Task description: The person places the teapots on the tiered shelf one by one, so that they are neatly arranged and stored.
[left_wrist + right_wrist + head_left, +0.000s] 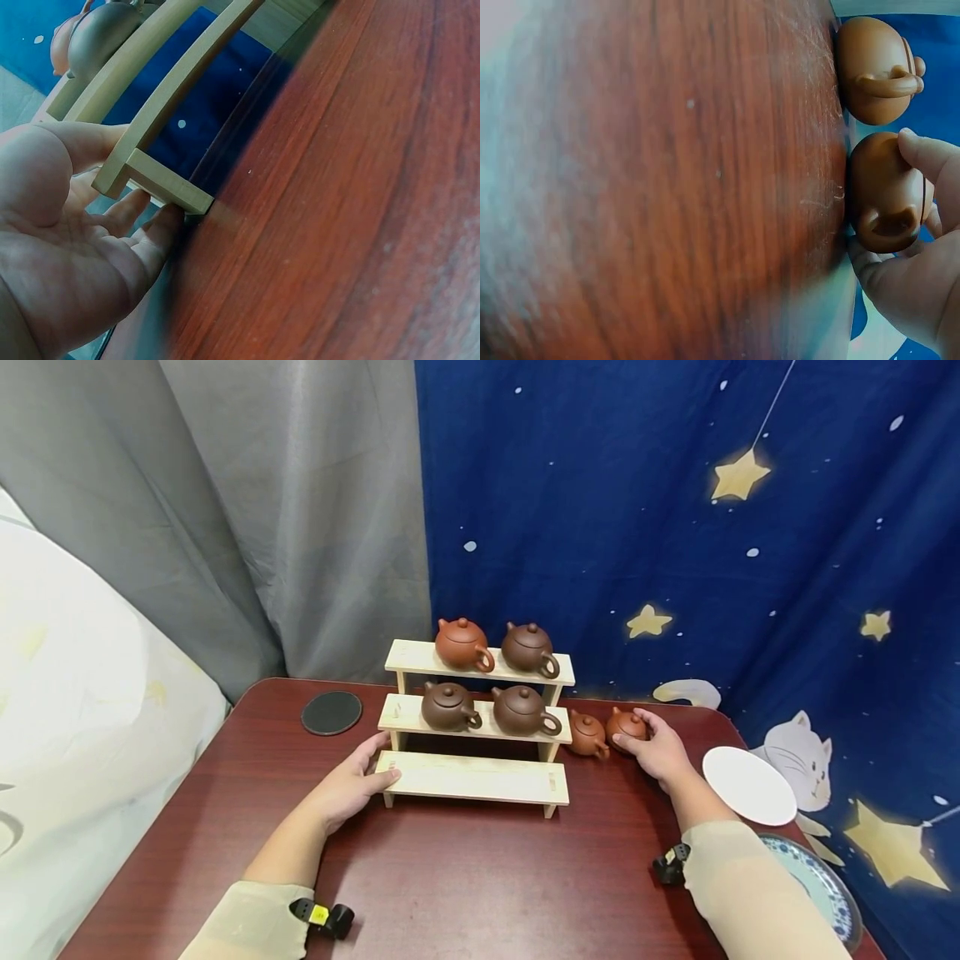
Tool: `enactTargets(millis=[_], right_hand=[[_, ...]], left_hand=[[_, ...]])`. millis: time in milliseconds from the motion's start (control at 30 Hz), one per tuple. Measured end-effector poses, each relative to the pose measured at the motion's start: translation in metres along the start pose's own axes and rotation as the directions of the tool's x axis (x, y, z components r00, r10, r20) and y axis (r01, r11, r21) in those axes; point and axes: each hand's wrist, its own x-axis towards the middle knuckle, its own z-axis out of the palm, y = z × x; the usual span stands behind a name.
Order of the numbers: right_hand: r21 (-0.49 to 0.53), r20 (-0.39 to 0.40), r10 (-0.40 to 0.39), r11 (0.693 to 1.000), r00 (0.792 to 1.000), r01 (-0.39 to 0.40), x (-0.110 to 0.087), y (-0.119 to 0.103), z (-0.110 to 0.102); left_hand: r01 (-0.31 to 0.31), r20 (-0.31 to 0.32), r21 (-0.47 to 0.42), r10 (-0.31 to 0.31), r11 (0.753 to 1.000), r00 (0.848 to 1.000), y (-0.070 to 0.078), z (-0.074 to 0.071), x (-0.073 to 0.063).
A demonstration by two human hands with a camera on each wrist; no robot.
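Note:
A three-step pale wooden display stand (472, 777) stands on the table. My left hand (352, 789) grips its lowest step at the left end, thumb on top and fingers lower down by the leg (169, 180). On the top step sit a reddish-brown teapot (459, 645) and a dark brown teapot (525, 648). Two more dark brown teapots (447, 707) (517, 710) occupy the middle step. To the right of the stand, my right hand (663, 752) holds a small reddish-brown teapot (885, 187) between thumb and fingers. A similar teapot (585, 735) stands beside it.
A round black coaster (332, 713) lies at the back left of the dark red table (480, 877). At the right edge are a white plate (750, 785) and a blue-patterned plate (813, 881), partly behind my right sleeve. Curtains (570, 510) hang behind the table.

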Motion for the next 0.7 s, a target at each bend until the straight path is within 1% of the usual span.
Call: enactTargets(millis=[133,233,333,533,633,700], right_hand=[[0.017,-0.014,-0.012,1.000,1.000,0.012,-0.004,-0.003,-0.001],[0.024,-0.044,-0.026,0.999,0.999,0.027,-0.012,-0.005,-0.004],[0.026,-0.084,-0.049,0.998,0.995,0.052,-0.021,-0.008,-0.007],[0.045,-0.156,-0.101,0.993,0.983,0.109,-0.048,-0.021,-0.010],[0.069,-0.170,-0.135,0.986,0.976,0.149,-0.063,-0.030,-0.009],[0.067,-0.166,-0.161,0.982,0.973,0.174,-0.072,-0.036,-0.008]], left_hand=[[0.005,-0.006,0.020,-0.005,1.000,1.000,0.001,0.000,-0.001],[0.001,0.003,0.014,-0.001,1.000,1.000,0.001,0.000,-0.001],[0.000,-0.003,0.015,0.000,1.000,1.000,0.001,0.000,-0.001],[0.002,0.001,0.019,-0.002,1.000,1.000,0.000,0.001,-0.001],[0.002,-0.004,0.024,-0.002,1.000,1.000,0.000,0.001,-0.001],[0.002,-0.008,0.028,-0.002,1.000,1.000,0.000,0.001,-0.001]])
